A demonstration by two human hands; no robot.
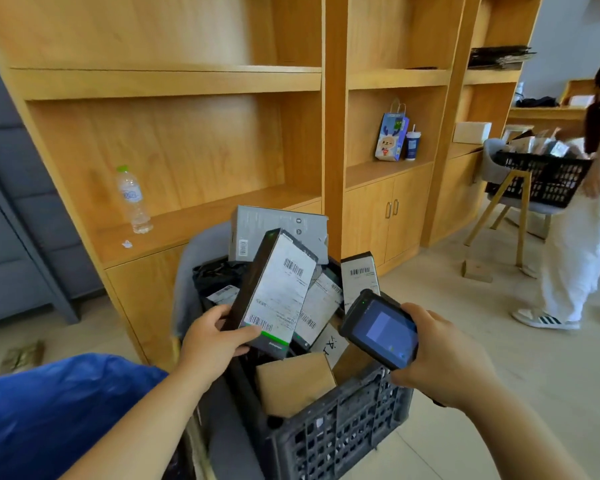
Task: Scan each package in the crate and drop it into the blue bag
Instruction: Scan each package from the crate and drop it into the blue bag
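Holding box (272, 292) in your left hand (212, 341), fingers clamped on lower end, label tilted toward scanner (381, 327) at 3 o'clock. Right hand (437, 362) wrapped around scanner, nose aimed at barcodes. Box over crate (343, 427); bag (59, 414) at 8 o'clock, short drop.

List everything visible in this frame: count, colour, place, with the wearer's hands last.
crate: one, dark grey, centre foreground
packages: several, black, grey and brown, in the crate
black box: one, white label, over the crate
scanner: one, black, lit screen
blue bag: one, lower left
water bottle: one, clear, left shelf
gift bag: one, blue, middle shelf
cup: one, beside the gift bag
second crate: one, black, on a chair
left hand: holding the black box
right hand: holding the scanner
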